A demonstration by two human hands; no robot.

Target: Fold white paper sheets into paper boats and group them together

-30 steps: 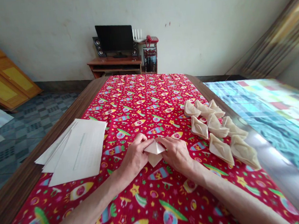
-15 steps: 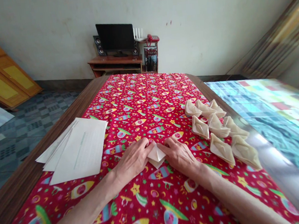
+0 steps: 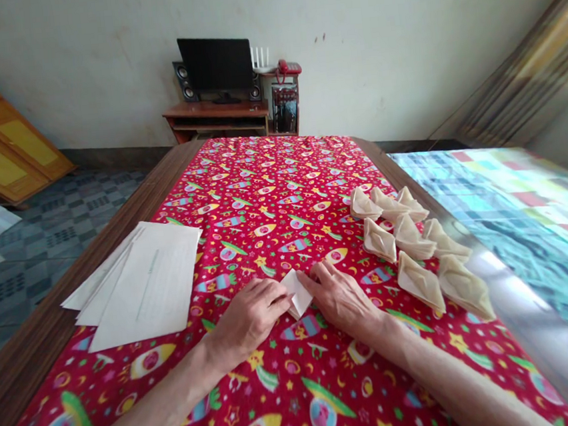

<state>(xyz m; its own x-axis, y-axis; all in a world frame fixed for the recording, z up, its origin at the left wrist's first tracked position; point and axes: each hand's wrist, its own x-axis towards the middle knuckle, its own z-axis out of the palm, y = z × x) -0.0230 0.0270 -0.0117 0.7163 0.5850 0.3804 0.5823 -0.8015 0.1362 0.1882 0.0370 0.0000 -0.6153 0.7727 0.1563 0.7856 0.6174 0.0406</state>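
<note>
Since the earlier frame, the left hand (image 3: 256,311) has shifted nearer and a little left, from the far left edge of the folded white paper (image 3: 299,297) to its near left edge; the right hand (image 3: 339,295) holds nearly the same position. On my head feed, the paper sits between both hands at the near middle of the red rocket-print tablecloth (image 3: 275,173). Left hand state: fingers curled, thumb and forefinger pinching the paper's left edge. Right hand state: fingers bent, thumb laid on the far right edge; I cannot tell whether the fingertips grip from beneath. The paper shows a diamond-shaped face with a corner directed near. To the left, I observe a fanned stack of pale paper sheets (image 3: 153,286), faint green print on the top sheet. To the right, boat-shaped folded papers (image 3: 414,239) stand grouped close together. At the far side, a desk (image 3: 216,110) supports a black monitor (image 3: 216,65); a red telephone (image 3: 290,68) is right of it.
</note>
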